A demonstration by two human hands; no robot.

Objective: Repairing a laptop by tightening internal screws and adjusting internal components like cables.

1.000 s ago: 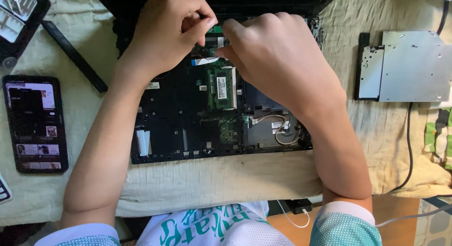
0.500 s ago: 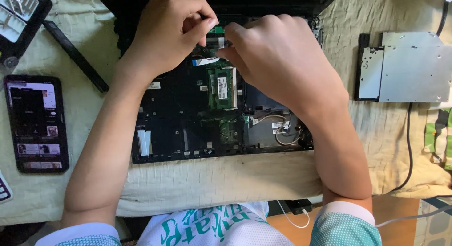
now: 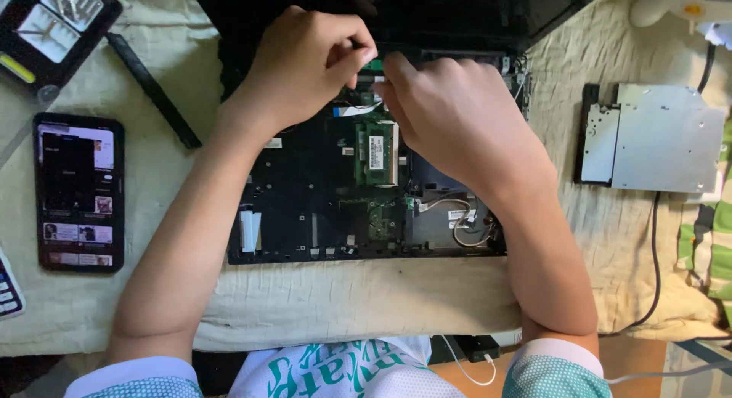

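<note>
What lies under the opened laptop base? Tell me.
A cream quilted cloth lies under the laptop base, showing past its edges. What is directly beneath the base is covered.

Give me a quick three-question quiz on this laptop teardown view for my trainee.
1. True or false: the smartphone lies on the same side as the left hand.
2. Which part lies apart on the cloth by the right forearm? A) silver optical drive B) a fan C) a keyboard
3. Fill in: both hands pinch at a spot near the ____ edge of the opened laptop base, just above the green memory module.

Key:
1. True.
2. A.
3. Far (top) edge, where the right hand meets the left; what the fingertips hold is too small to tell.
</note>
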